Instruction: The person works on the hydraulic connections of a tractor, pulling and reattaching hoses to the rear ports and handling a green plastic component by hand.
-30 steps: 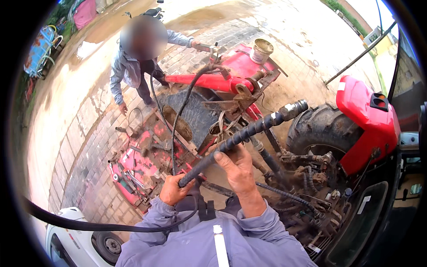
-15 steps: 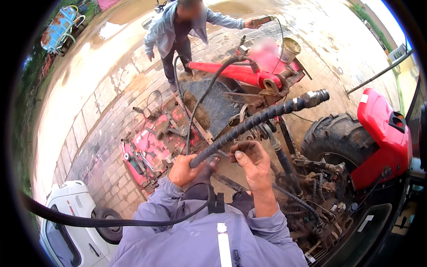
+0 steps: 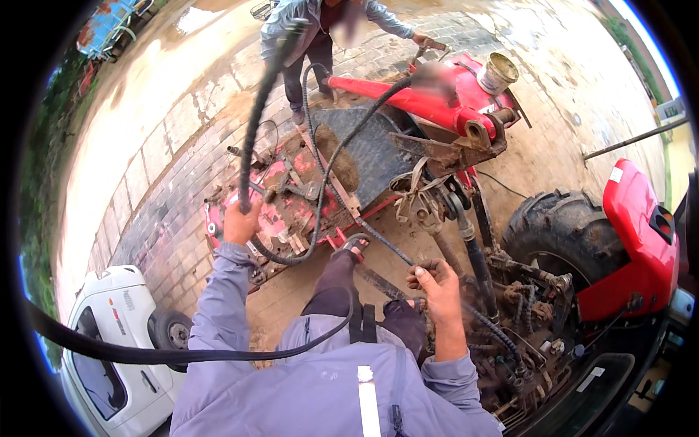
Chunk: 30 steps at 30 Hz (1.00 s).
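The right hand [image 3: 437,280] was closed around a braided hose [image 3: 378,237] near the tractor's linkage [image 3: 510,291]. The left hand [image 3: 240,222] was raised and gripped a thick black hose [image 3: 255,124], which stood nearly upright from the fist, its free end above.

Hazards, as a judgement: the upright hose could whip or sag if the grip loosened, striking the person [image 3: 320,29] standing beyond the red implement [image 3: 415,102]; residual fluid could escape from the free end, though whether the end was capped could not be told.

Count: two hands, two held hoses, one tractor tyre [image 3: 561,233], one white vehicle [image 3: 116,342], one bucket [image 3: 499,73], one other person.
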Each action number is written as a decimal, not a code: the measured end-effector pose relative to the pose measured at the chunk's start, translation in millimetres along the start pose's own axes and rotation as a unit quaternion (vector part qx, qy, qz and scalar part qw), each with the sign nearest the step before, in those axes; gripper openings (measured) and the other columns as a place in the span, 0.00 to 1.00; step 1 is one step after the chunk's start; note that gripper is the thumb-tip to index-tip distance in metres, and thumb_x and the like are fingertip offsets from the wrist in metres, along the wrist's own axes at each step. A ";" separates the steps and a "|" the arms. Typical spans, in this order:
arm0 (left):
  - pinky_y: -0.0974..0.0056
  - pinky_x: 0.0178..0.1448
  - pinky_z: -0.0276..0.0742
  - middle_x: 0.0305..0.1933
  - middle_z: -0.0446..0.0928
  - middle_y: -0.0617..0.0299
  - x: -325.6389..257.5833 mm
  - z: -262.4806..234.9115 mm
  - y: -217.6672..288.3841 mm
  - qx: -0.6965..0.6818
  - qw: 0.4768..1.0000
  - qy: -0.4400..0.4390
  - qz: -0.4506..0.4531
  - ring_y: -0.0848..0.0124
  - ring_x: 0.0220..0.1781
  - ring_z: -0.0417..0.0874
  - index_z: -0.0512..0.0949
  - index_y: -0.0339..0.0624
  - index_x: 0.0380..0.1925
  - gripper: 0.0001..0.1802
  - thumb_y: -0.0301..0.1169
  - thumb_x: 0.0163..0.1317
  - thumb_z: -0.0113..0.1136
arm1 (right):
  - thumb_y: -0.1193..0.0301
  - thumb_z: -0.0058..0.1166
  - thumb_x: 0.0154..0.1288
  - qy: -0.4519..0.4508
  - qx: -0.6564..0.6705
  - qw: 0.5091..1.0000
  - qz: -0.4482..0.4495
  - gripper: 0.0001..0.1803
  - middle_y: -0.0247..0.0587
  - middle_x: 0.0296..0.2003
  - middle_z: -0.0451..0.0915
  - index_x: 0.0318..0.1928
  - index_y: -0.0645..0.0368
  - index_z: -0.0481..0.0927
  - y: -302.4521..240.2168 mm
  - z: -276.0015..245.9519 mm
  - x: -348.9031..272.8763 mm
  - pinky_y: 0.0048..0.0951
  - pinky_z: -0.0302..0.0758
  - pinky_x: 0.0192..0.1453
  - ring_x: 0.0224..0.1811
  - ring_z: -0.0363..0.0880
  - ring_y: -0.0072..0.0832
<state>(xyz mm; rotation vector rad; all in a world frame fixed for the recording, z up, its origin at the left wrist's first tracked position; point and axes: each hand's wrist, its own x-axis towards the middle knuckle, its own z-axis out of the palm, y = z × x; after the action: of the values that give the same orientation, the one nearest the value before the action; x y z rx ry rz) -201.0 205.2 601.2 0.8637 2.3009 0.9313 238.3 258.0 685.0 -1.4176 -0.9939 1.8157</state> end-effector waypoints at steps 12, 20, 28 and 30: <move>0.54 0.32 0.76 0.20 0.80 0.47 96.0 9.8 -79.8 0.109 0.988 0.062 -0.094 0.57 0.27 0.85 0.81 0.32 0.24 0.26 0.50 0.56 0.62 | 0.71 0.58 0.65 0.072 -0.014 0.995 0.063 0.13 0.46 0.33 0.80 0.45 0.68 0.74 29.0 -18.8 28.6 0.22 0.77 0.27 0.28 0.80 0.26; 0.57 0.23 0.75 0.14 0.77 0.55 101.9 49.3 -91.1 0.079 0.986 -0.041 -0.137 0.65 0.15 0.80 0.80 0.38 0.20 0.20 0.44 0.59 0.61 | 0.74 0.57 0.64 0.081 -0.061 0.988 0.115 0.14 0.49 0.34 0.81 0.45 0.72 0.72 46.0 -9.3 41.3 0.28 0.79 0.37 0.32 0.82 0.31; 0.50 0.42 0.80 0.28 0.81 0.41 123.7 81.2 -158.6 0.231 0.970 -0.043 -0.066 0.48 0.34 0.85 0.80 0.34 0.33 0.20 0.42 0.52 0.64 | 0.75 0.55 0.65 0.068 -0.081 0.980 0.170 0.13 0.48 0.35 0.82 0.45 0.73 0.74 75.7 -12.0 54.1 0.27 0.79 0.37 0.33 0.82 0.30; 0.54 0.36 0.79 0.22 0.80 0.47 126.9 94.2 -176.5 0.249 0.968 0.020 -0.008 0.55 0.27 0.84 0.80 0.32 0.29 0.18 0.39 0.50 0.65 | 0.75 0.55 0.65 0.071 -0.075 0.976 0.190 0.12 0.48 0.35 0.82 0.45 0.72 0.74 85.2 -13.0 56.6 0.27 0.80 0.38 0.33 0.82 0.30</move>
<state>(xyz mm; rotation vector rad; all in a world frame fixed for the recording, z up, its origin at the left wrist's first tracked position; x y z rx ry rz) -289.1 235.7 383.5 1.0249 2.6187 0.3591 235.9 263.0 582.1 -1.9098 -0.8425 1.8979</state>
